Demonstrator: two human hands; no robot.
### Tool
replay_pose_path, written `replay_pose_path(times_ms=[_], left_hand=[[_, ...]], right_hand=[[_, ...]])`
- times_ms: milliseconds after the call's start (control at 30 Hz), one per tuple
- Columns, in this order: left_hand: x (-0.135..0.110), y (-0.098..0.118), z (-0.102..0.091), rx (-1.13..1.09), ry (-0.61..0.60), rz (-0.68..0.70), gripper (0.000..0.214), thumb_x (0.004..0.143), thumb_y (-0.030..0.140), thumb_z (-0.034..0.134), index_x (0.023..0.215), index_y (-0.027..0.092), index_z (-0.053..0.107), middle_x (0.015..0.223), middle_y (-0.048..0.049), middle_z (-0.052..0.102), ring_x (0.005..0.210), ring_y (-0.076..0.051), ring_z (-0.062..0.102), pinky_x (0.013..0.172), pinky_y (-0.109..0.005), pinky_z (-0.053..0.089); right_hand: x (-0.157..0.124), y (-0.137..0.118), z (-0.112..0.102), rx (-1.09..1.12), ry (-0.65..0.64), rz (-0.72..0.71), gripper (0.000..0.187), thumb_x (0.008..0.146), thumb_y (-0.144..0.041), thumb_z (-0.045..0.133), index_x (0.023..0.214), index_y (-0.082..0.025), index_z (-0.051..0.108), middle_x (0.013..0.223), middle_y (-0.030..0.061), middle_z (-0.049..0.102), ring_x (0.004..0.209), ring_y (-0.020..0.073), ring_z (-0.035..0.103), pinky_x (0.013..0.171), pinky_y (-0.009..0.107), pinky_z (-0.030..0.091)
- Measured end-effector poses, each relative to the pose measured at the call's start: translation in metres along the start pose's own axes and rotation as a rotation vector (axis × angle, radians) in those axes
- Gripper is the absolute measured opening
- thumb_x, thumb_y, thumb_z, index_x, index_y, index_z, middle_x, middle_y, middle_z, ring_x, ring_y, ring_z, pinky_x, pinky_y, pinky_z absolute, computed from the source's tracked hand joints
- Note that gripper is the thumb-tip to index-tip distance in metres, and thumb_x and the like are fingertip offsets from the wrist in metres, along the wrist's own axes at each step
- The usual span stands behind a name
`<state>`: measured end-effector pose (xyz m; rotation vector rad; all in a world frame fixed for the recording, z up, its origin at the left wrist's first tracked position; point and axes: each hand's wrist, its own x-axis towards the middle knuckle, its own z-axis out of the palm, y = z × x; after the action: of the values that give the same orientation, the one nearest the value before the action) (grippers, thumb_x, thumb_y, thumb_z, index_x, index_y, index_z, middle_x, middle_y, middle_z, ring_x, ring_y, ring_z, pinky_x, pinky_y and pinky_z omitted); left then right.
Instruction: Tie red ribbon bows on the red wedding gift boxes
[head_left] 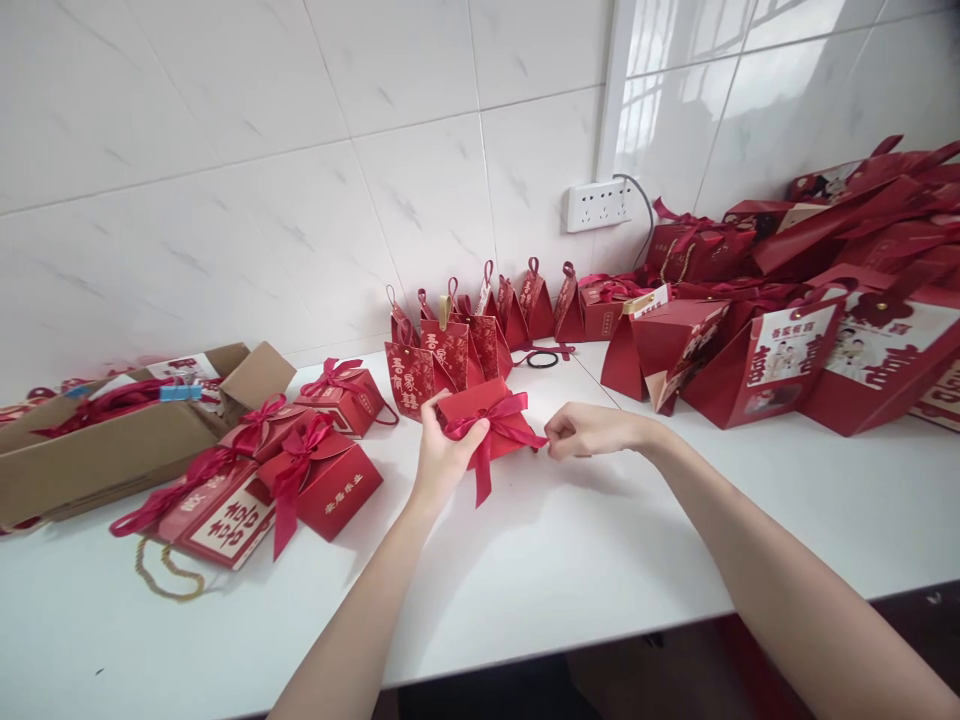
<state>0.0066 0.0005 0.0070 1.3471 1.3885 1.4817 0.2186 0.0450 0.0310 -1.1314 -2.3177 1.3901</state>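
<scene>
Left hand [441,450] clasps red box [459,404], right hand [592,430] its ribbon [484,475]; carton [112,455] holds red items [112,408].

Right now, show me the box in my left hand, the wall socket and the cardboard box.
Red box [472,399], head view: upper face.
Wall socket [598,206], head view: faceplate middle.
Cardboard box [112,463], head view: front wall.

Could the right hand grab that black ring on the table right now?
Probably yes: the black ring lies just beyond the right hand, with nothing seeming to block the way. The fingers seem to pinch the ribbon, though, so they'd likely need to let go first.
</scene>
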Motion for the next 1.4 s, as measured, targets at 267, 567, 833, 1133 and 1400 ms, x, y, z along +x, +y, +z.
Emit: replay_pose_path(times_ms=[267, 567, 833, 1133, 1400], left_hand=[[0.001, -0.007, -0.002, -0.002, -0.052, 0.057, 0.057, 0.069, 0.031, 0.070, 0.116, 0.023, 0.039, 0.111, -0.0067, 0.058, 0.100, -0.019, 0.060, 0.087, -0.033, 0.049], [0.004, -0.006, -0.005, -0.024, -0.126, 0.075, 0.058, 0.071, 0.037, 0.069, 0.121, 0.022, 0.043, 0.114, -0.0073, 0.060, 0.103, -0.020, 0.059, 0.088, -0.031, 0.048], [0.015, -0.007, -0.021, 0.216, 0.137, 0.248, 0.026, 0.081, 0.039, 0.054, 0.098, 0.020, 0.059, 0.109, -0.0072, 0.059, 0.099, -0.020, 0.057, 0.085, -0.031, 0.045], [0.005, -0.007, -0.010, 0.193, 0.002, 0.170, 0.026, 0.080, 0.042, 0.054, 0.070, 0.020, 0.045, 0.066, 0.0030, 0.048, 0.064, -0.012, 0.048, 0.062, -0.023, 0.040], [-0.003, -0.008, 0.000, 0.216, 0.114, 0.212, 0.022, 0.084, 0.039, 0.049, 0.072, 0.021, 0.046, 0.076, -0.0005, 0.047, 0.075, -0.015, 0.047, 0.071, -0.024, 0.041]], right_hand=[[0.011, 0.003, 0.014, 0.174, 0.516, -0.436, 0.064, 0.073, -0.044, 0.064, 0.127, -0.028, 0.036, 0.136, 0.0094, 0.038, 0.125, 0.0266, 0.039, 0.092, 0.040, 0.042], [0.023, 0.010, 0.032, -0.070, 0.372, -0.472, 0.104, 0.059, -0.038, 0.078, 0.142, -0.025, 0.017, 0.145, 0.0138, 0.028, 0.132, 0.0308, 0.031, 0.107, 0.049, 0.029], [0.024, 0.011, 0.031, -0.126, 0.462, -0.491, 0.096, 0.060, -0.032, 0.077, 0.139, -0.024, 0.023, 0.139, 0.0137, 0.036, 0.128, 0.0314, 0.036, 0.105, 0.050, 0.031], [0.026, 0.014, 0.033, 0.054, 0.443, -0.489, 0.094, 0.057, -0.042, 0.079, 0.132, -0.025, 0.024, 0.142, 0.0149, 0.030, 0.132, 0.0307, 0.031, 0.106, 0.050, 0.030], [0.030, 0.005, 0.045, 0.447, 0.554, -0.337, 0.039, 0.084, -0.061, 0.043, 0.080, -0.022, 0.048, 0.130, 0.0086, 0.050, 0.124, 0.0255, 0.043, 0.103, 0.045, 0.034]])
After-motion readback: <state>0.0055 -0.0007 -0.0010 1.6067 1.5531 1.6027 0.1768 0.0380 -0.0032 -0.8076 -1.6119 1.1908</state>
